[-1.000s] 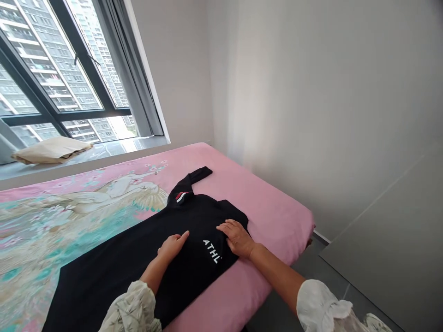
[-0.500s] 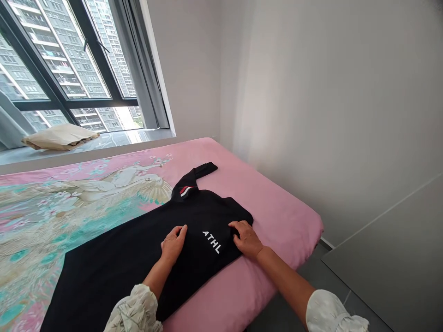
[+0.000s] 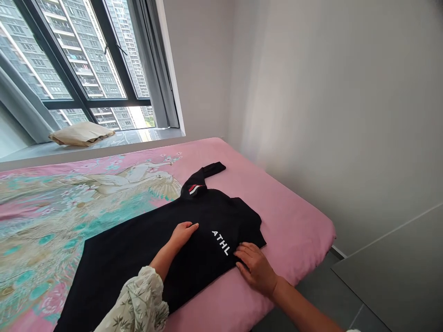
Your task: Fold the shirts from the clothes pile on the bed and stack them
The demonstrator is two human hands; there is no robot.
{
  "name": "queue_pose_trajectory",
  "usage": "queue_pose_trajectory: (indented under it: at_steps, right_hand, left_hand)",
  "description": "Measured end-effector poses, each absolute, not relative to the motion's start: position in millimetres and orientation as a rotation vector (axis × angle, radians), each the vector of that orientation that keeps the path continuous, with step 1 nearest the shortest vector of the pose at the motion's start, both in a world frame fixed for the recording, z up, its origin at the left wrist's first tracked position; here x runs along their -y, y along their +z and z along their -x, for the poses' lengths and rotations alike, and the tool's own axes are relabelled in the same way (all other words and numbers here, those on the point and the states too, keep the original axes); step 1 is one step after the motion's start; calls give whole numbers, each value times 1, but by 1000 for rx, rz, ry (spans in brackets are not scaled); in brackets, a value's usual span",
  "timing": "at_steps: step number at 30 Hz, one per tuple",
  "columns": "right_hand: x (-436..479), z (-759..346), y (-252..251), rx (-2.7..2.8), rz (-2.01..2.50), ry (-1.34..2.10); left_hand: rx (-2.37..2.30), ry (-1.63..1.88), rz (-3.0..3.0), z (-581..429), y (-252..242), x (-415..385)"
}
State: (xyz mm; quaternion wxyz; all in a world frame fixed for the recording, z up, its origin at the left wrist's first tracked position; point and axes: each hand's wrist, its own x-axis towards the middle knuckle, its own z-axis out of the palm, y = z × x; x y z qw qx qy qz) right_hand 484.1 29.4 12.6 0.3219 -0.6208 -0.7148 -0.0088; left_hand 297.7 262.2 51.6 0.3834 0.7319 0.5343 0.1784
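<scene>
A black shirt (image 3: 145,249) with white "ATHL" lettering lies spread over the pink side of the bed. One sleeve (image 3: 197,180), with a red and white stripe, stretches away towards the far side; the other side's sleeve is partly folded over near the right end. My left hand (image 3: 182,234) rests on the middle of the shirt, thumb and fingers drawn together at the cloth. Right of the lettering, my right hand (image 3: 256,268) lies with fingers stretched out over the shirt's near edge, partly above the pink sheet.
The bed (image 3: 294,216) wears a pink sheet with a printed bird and flower pattern at left. A beige folded bundle (image 3: 81,133) sits on the window sill, beside a grey curtain (image 3: 152,60). A grey panel (image 3: 398,267) stands at right above the tiled floor.
My right hand has drawn back towards the near edge, its fingers straightening, and a black cloth corner now shows beyond it. The camera has turned slightly left, shifting the scene right.
</scene>
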Motion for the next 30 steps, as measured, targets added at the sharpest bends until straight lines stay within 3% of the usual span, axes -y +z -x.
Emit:
queue_pose_trajectory:
  at_steps: [8,13,22,26,30]
  right_hand:
    - [-34,-461,22,2172,1530,119]
    - [-36,-447,19,2166,1545,182]
    - [-45,-402,21,2186,1549,223]
    - [-58,-397,-13,2211,1560,170]
    - [-81,-418,-77,2100,1544,-107]
  left_hand:
    - [-1296,877,-2142,-270,48,-205]
    - [-824,741,-2670,-235,23,-152]
    - [-994,727,-2452,-226,8,-136]
    - [-989,771,-2315,-217,15,-124]
    - [-1005,746,-2275,-213,25,-112]
